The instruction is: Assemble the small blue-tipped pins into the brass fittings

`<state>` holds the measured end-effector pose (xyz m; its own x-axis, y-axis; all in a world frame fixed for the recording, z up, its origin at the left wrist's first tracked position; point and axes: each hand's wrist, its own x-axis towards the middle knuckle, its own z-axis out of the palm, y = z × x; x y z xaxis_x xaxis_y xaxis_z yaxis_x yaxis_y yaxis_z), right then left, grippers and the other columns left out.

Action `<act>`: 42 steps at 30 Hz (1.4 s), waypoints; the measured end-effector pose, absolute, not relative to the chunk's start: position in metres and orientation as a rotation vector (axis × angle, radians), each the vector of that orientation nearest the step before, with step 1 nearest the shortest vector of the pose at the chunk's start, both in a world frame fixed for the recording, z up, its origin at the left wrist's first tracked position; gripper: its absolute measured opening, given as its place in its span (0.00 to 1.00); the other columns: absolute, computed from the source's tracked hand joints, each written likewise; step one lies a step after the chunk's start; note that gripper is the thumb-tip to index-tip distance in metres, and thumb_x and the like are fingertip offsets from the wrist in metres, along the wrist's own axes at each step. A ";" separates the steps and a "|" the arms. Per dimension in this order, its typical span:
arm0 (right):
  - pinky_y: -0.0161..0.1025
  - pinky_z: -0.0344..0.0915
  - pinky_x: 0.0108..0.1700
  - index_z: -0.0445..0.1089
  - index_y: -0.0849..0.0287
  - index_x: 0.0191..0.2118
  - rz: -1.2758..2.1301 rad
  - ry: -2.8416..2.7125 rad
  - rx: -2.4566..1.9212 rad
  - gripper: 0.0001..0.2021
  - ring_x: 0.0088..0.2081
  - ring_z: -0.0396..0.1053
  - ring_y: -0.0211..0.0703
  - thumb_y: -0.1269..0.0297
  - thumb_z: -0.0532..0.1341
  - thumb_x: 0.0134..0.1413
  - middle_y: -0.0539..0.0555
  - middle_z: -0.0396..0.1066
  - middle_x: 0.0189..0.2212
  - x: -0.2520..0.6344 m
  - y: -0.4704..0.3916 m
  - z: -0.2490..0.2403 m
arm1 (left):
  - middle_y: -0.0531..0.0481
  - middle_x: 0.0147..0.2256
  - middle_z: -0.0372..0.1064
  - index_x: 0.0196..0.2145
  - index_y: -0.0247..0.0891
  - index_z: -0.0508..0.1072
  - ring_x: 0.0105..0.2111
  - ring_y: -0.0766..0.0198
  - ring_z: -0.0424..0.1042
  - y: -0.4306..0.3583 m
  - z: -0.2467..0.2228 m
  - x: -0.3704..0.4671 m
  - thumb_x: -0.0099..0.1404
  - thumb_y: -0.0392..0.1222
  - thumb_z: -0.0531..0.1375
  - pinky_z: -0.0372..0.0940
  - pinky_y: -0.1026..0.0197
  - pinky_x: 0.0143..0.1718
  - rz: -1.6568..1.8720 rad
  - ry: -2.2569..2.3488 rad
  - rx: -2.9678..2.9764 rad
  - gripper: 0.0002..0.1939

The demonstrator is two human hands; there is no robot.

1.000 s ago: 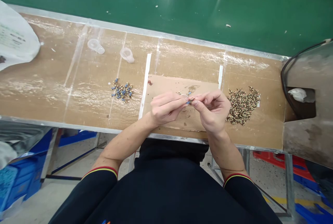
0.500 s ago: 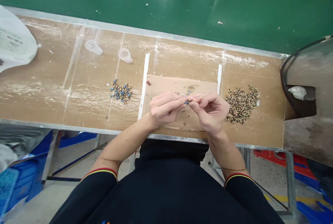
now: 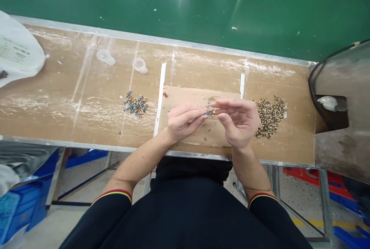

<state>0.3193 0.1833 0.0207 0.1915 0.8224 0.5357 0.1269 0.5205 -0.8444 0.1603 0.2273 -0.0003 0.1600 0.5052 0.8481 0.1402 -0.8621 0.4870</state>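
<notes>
My left hand (image 3: 186, 121) pinches a small blue and brass part (image 3: 208, 113) above the cardboard sheet (image 3: 179, 96) in the middle of the table. Just right of that part is my right hand (image 3: 241, 120), its thumb and fingers spread apart with nothing visible gripped between them. Small pieces lie behind the hands on the sheet, partly hidden by the fingers. A pile of brass parts (image 3: 270, 116) sits to the right of my right hand. Farther left, a smaller pile of blue and brass parts (image 3: 135, 104) lies on the table.
Two clear plastic cups (image 3: 105, 57) (image 3: 140, 65) lie toward the back left. A white bag (image 3: 20, 50) is at the far left. White tape strips (image 3: 160, 98) flank the cardboard sheet. At the right stands a metal housing (image 3: 355, 125) with a black cable.
My right thumb and fingers have opened and moved slightly right, off the small part. My left hand keeps its pinch. The camera view has shifted a little.
</notes>
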 end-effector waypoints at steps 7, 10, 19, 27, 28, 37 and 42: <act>0.41 0.81 0.42 0.78 0.50 0.48 0.582 -1.540 -0.952 0.09 0.45 0.80 0.43 0.65 0.69 0.62 0.51 0.82 0.43 0.333 0.187 0.023 | 0.50 0.32 0.81 0.41 0.35 0.76 0.31 0.68 0.80 0.228 0.001 0.158 0.72 0.36 0.64 0.77 0.68 0.33 1.768 0.613 2.161 0.02; 0.42 0.81 0.42 0.79 0.50 0.45 0.584 -1.579 -0.970 0.07 0.43 0.81 0.43 0.65 0.68 0.63 0.52 0.82 0.42 0.332 0.187 0.025 | 0.50 0.32 0.81 0.40 0.35 0.76 0.32 0.68 0.81 0.227 0.002 0.159 0.72 0.36 0.63 0.77 0.68 0.34 1.765 0.597 2.173 0.02; 0.44 0.80 0.44 0.79 0.50 0.46 0.552 -1.610 -0.903 0.12 0.41 0.80 0.42 0.73 0.68 0.60 0.51 0.82 0.40 0.332 0.189 0.027 | 0.51 0.32 0.81 0.41 0.36 0.77 0.32 0.68 0.82 0.225 0.002 0.160 0.71 0.36 0.65 0.78 0.69 0.34 1.776 0.581 2.161 0.02; 0.43 0.79 0.41 0.80 0.48 0.47 0.473 -1.636 -0.840 0.15 0.40 0.81 0.43 0.76 0.68 0.59 0.50 0.83 0.39 0.332 0.191 0.028 | 0.50 0.34 0.82 0.42 0.35 0.78 0.33 0.69 0.82 0.224 0.001 0.161 0.68 0.31 0.66 0.79 0.69 0.36 1.838 0.538 2.142 0.05; 0.43 0.79 0.41 0.80 0.48 0.47 0.465 -1.635 -0.833 0.15 0.40 0.81 0.43 0.76 0.68 0.59 0.50 0.83 0.39 0.332 0.191 0.028 | 0.50 0.35 0.82 0.42 0.35 0.78 0.34 0.68 0.83 0.224 0.001 0.161 0.68 0.30 0.66 0.79 0.68 0.36 1.843 0.537 2.141 0.06; 0.45 0.79 0.38 0.79 0.47 0.46 0.455 -1.597 -0.803 0.14 0.36 0.81 0.44 0.75 0.68 0.60 0.50 0.83 0.36 0.332 0.190 0.025 | 0.49 0.39 0.84 0.42 0.38 0.78 0.37 0.65 0.84 0.222 -0.003 0.162 0.67 0.30 0.67 0.81 0.66 0.39 1.871 0.530 2.121 0.07; 0.44 0.79 0.36 0.78 0.47 0.45 0.431 -1.593 -0.810 0.13 0.35 0.81 0.43 0.74 0.68 0.59 0.49 0.83 0.36 0.332 0.190 0.024 | 0.50 0.40 0.84 0.42 0.40 0.78 0.38 0.65 0.85 0.222 -0.003 0.159 0.67 0.31 0.67 0.81 0.65 0.38 1.825 0.551 2.140 0.07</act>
<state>0.3318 0.1903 0.0244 -0.0186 0.7091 0.7048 0.2564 0.6848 -0.6821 0.1587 0.2217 -0.0034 0.1321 0.4550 0.8806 0.1081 -0.8897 0.4435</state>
